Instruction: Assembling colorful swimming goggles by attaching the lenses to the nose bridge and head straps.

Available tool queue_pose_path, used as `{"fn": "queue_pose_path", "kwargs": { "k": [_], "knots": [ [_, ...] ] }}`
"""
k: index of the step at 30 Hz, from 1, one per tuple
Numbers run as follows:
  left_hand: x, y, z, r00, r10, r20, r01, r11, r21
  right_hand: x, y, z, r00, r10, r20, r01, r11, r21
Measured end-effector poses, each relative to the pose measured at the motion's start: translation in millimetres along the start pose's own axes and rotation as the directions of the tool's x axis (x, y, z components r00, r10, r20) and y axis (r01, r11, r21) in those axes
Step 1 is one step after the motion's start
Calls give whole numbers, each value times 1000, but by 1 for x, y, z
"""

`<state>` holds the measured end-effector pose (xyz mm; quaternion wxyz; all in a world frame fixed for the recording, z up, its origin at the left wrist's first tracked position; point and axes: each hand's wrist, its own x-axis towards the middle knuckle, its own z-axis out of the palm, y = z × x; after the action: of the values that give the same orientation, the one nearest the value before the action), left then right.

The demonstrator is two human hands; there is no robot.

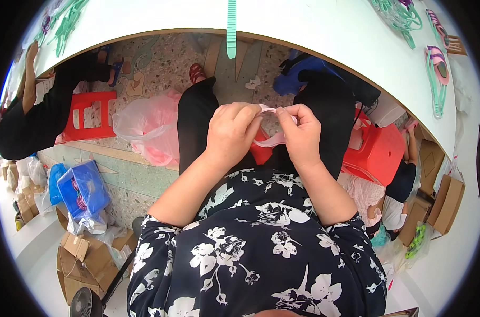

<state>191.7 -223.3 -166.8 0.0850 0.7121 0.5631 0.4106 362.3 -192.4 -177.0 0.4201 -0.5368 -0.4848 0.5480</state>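
Over my lap, my left hand (231,131) and my right hand (302,133) pinch a pale pink curved piece (273,141) that looks like a swim goggle frame. It bends in a loop between them, and its ends are partly hidden by my fingers. Beyond my hands, a ribbed mint-green strap (231,31) hangs over the edge of the white table (160,15). Pink goggles with a mint strap (439,74) lie on the table at the far right.
Bundles of mint straps (397,17) lie on the table. Red stools (375,153) stand on both sides, with a pink plastic bag (153,124) at my left. A blue bin (82,189) and cardboard boxes (86,264) are lower left. Other people sit at both sides.
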Motion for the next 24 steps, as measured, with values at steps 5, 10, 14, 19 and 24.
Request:
{"fn": "queue_pose_path", "kwargs": {
  "k": [5,10,14,19,24],
  "knots": [
    [-1,-4,-1,997,82,-6,-82,997,0,-4,-3,-1,998,55,36,-58,996,61],
    [-3,-10,3,995,91,-28,-92,995,-26,-9,-12,0,984,146,100,-162,972,173],
    [-4,-8,-1,967,-242,74,253,916,-310,-7,-17,-2,952,277,132,-303,915,265],
    [-8,-7,5,725,-629,280,637,458,-620,-9,-17,4,954,276,115,-299,900,316],
    [-11,-44,14,682,-713,162,578,390,-717,-7,-15,0,957,280,75,-289,897,335]
  ]
}}
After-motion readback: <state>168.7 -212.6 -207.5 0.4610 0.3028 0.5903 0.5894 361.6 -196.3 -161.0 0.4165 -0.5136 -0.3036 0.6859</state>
